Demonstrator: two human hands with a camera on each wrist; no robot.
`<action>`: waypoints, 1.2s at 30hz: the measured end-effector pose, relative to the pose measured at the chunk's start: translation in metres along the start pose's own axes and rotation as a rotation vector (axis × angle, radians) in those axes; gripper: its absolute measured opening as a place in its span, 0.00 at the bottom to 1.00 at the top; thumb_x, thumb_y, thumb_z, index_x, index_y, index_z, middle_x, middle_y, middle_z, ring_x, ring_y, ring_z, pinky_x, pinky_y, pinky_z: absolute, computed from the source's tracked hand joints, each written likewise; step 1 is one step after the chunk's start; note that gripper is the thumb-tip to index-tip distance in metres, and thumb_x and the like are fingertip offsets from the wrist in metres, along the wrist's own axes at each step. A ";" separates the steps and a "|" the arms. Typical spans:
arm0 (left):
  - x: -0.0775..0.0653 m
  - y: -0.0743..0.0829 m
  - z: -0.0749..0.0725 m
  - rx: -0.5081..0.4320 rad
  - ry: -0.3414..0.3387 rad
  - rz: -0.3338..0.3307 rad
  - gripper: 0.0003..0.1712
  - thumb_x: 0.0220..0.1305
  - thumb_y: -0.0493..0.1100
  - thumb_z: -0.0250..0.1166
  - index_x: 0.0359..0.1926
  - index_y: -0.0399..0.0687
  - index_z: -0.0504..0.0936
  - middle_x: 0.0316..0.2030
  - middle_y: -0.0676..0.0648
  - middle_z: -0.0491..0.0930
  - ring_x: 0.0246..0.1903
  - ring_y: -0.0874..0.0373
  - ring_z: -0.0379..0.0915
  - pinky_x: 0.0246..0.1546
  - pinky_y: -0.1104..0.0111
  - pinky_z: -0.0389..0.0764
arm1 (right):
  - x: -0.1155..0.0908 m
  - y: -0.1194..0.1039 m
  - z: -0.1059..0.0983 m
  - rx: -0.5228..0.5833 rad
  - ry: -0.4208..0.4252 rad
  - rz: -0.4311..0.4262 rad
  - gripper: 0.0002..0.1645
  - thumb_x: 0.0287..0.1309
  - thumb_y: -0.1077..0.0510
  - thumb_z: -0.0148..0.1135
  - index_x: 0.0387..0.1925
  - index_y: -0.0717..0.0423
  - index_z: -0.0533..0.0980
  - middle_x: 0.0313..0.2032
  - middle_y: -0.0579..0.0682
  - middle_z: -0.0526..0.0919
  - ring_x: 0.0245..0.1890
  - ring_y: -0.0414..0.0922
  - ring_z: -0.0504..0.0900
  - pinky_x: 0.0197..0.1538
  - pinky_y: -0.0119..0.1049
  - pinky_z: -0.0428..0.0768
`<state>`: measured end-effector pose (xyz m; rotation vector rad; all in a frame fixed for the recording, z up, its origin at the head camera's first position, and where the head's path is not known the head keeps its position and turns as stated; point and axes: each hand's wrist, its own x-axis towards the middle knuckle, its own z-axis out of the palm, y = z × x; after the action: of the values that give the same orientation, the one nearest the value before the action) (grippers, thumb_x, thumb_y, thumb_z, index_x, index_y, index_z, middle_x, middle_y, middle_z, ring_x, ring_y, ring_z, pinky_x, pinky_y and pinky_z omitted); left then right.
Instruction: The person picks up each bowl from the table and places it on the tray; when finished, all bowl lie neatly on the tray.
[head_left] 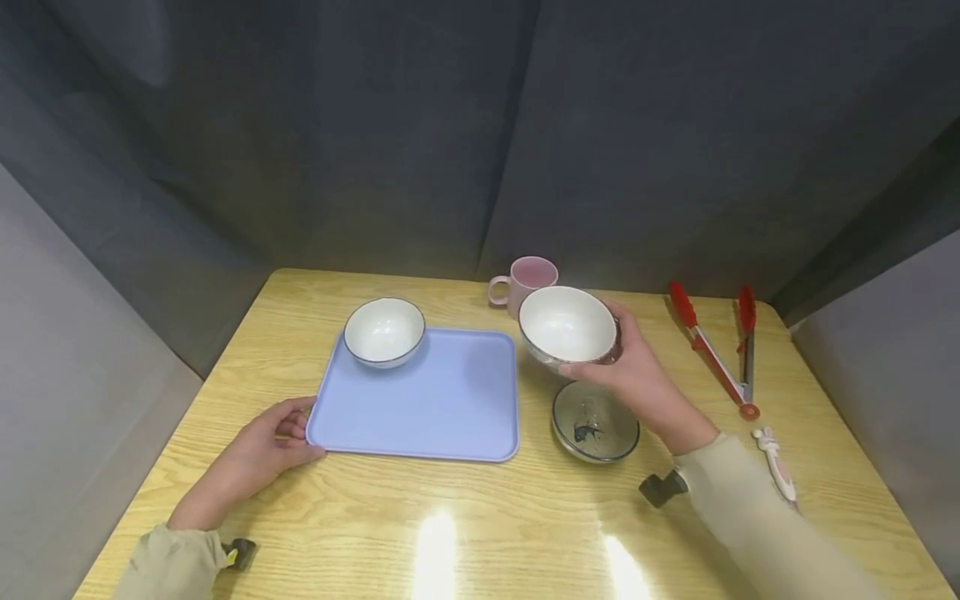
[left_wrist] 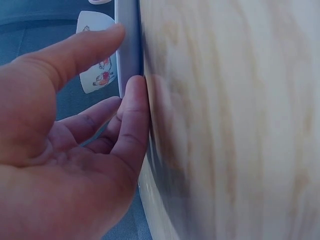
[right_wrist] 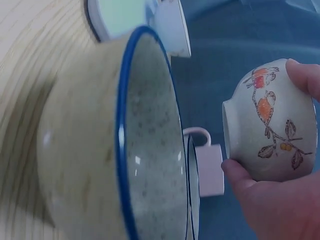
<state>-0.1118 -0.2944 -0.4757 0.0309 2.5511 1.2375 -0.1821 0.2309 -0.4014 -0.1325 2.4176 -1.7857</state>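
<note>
Apparently for steadying, left hand [head_left: 262, 442] half-curled round near-left corner of lilac rectangular plastic-looking tray [head_left: 427, 421] | beige blue-rimmed ceramic bowl [head_left: 615, 427] on wooden desk [head_left: 360, 517] | right hand [head_left: 636, 367] curved round bird-patterned white ceramic bowl [head_left: 567, 325], aloft right of tray, wall-gripped probably for mouth-up control | dark-rimmed white round bowl [head_left: 385, 329] at tray's far-left corner | pink handled mug [head_left: 524, 292] beyond

Both sleeves [head_left: 757, 525] are beige, with black wrist pieces [head_left: 663, 489] (one marked yellow).
</note>
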 end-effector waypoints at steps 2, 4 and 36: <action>0.000 0.000 0.000 0.003 0.001 -0.002 0.49 0.70 0.45 0.81 0.82 0.35 0.67 0.59 0.40 0.78 0.57 0.49 0.76 0.50 0.74 0.83 | 0.002 -0.002 0.006 0.008 -0.009 0.004 0.70 0.61 0.60 0.83 0.89 0.53 0.45 0.84 0.57 0.60 0.80 0.55 0.68 0.72 0.25 0.73; 0.000 0.000 0.000 0.004 0.002 -0.002 0.49 0.70 0.45 0.81 0.82 0.35 0.67 0.59 0.40 0.78 0.57 0.49 0.76 0.50 0.74 0.83 | 0.004 -0.002 0.012 0.016 -0.018 0.006 0.70 0.60 0.60 0.83 0.89 0.53 0.44 0.84 0.57 0.60 0.82 0.55 0.67 0.79 0.33 0.72; 0.000 -0.002 0.000 0.001 0.013 0.023 0.48 0.71 0.44 0.80 0.82 0.33 0.67 0.60 0.38 0.78 0.57 0.49 0.77 0.50 0.74 0.83 | 0.040 -0.006 0.077 0.139 -0.073 -0.027 0.71 0.53 0.60 0.88 0.88 0.44 0.52 0.82 0.52 0.65 0.81 0.52 0.70 0.84 0.53 0.69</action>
<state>-0.1116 -0.2957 -0.4774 0.0523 2.5694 1.2481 -0.2098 0.1500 -0.4200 -0.2128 2.2445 -1.9180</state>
